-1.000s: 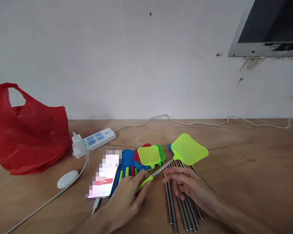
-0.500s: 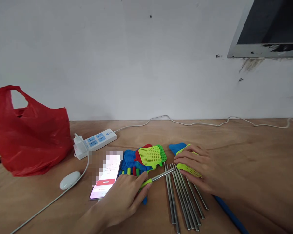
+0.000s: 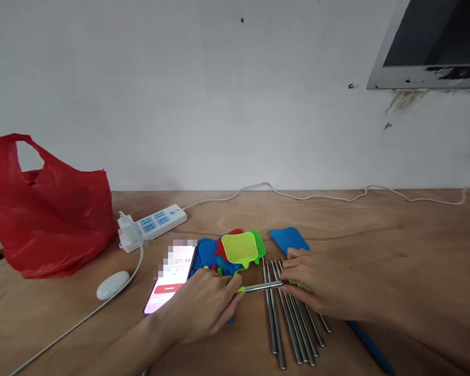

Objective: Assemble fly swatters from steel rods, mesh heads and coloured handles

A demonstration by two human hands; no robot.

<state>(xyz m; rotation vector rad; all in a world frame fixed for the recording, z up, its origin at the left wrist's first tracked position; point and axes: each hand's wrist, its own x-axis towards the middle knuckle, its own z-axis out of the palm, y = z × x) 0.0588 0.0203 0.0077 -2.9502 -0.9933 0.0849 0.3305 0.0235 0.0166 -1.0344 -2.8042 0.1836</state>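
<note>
My left hand (image 3: 206,303) is closed round the yellow-green handle end of a fly swatter (image 3: 263,286). Its short metal rod runs level to the right, over the loose rods. My right hand (image 3: 309,279) is closed on the yellow-green head end, covering most of it. Beneath and in front of the right hand lie several metal rods (image 3: 297,324), side by side. Beyond the left hand is a pile of swatter heads, with a yellow-green head (image 3: 239,248) on top of red, green and blue ones. Coloured handles beside that hand are mostly hidden.
A blue swatter head (image 3: 289,238) lies behind my right hand, and a blue stick (image 3: 371,347) beside that forearm. Left of the pile are a lit phone (image 3: 172,284), a power strip (image 3: 156,224), a white mouse-shaped object (image 3: 113,285) and a red plastic bag (image 3: 58,224).
My right hand has moved down and closed more tightly over the swatter's head, which showed more before. The rod has swung from slanting to nearly level. My left hand keeps its hold.
</note>
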